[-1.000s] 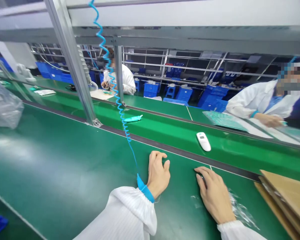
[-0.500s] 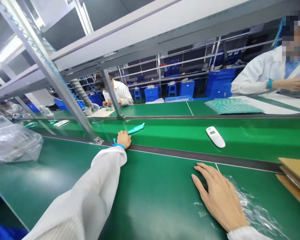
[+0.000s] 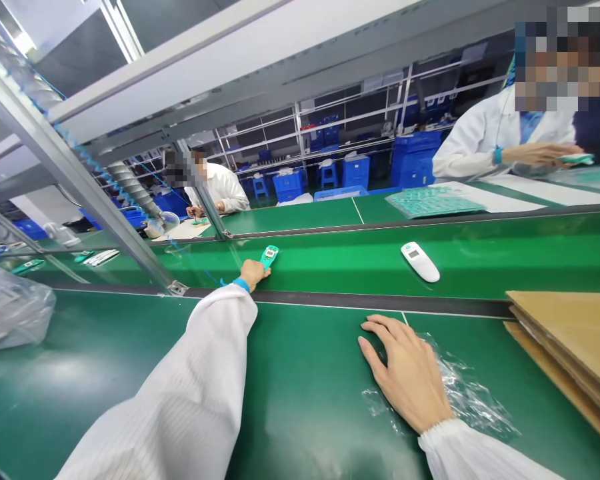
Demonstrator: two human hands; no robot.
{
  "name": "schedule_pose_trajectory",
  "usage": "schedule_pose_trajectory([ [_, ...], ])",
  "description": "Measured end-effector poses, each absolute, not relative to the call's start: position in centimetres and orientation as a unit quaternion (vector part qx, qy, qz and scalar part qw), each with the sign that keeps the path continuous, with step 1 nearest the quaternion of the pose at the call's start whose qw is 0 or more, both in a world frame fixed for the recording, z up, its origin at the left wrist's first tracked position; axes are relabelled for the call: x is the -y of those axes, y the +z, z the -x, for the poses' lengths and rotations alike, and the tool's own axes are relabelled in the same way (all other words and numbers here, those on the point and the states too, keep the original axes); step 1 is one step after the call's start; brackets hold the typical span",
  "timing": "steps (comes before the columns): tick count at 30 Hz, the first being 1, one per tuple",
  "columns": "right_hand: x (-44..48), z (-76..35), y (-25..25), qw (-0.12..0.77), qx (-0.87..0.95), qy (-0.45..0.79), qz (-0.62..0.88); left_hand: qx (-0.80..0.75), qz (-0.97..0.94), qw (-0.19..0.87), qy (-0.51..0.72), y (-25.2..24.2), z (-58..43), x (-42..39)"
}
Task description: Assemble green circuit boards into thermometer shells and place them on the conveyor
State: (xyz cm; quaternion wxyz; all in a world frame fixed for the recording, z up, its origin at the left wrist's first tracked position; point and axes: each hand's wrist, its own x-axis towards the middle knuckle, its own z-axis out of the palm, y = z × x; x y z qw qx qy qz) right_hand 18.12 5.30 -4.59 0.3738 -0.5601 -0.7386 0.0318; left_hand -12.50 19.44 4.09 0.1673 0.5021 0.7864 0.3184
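My left hand (image 3: 253, 273) is stretched out over the dark strip onto the green conveyor belt (image 3: 505, 260) and grips a small teal device (image 3: 269, 256) with a little screen. A blue wrist strap (image 3: 241, 285) sits on that wrist, its coiled cord running up to the left. My right hand (image 3: 405, 370) lies flat, fingers spread, on the green bench (image 3: 80, 373) and on the edge of a clear plastic bag (image 3: 467, 397). A white device (image 3: 420, 261) lies on the belt, farther right.
Stacked cardboard sheets (image 3: 570, 347) lie at the right edge. A crumpled clear bag (image 3: 10, 313) sits at the left. A slanted metal frame post (image 3: 75, 180) stands at the bench's far edge. Across the belt, two people in white coats work, with a green sheet (image 3: 433, 202) beside one.
My left arm reached forward from the bench to the belt and closed on the teal device, which now points end-on. My right hand stayed flat on the bag.
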Motion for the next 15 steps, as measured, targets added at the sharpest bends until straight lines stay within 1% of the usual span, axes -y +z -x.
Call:
schedule_pose_trajectory([
  [2,-5.4,-18.2,-4.6,0.372,0.738,0.040,0.561,-0.723,-0.496,0.269,0.398,4.0,11.2,-17.1],
  [4,-5.6,-18.3,-4.7,0.372,0.741,0.050,0.557,-0.652,-0.488,0.348,0.464,3.6,9.6,-14.0],
  [8,-5.8,-18.6,-4.7,0.397,0.744,0.052,0.534,-0.530,-0.465,0.461,0.539,2.2,5.7,-7.6],
  [11,-5.4,-18.6,-3.8,0.439,0.728,0.014,0.525,-0.479,-0.468,0.503,0.546,1.3,3.0,-4.4],
  [15,-4.1,-18.4,-1.7,0.472,0.713,-0.029,0.517,-0.467,-0.554,0.473,0.501,0.8,1.1,-2.1],
])
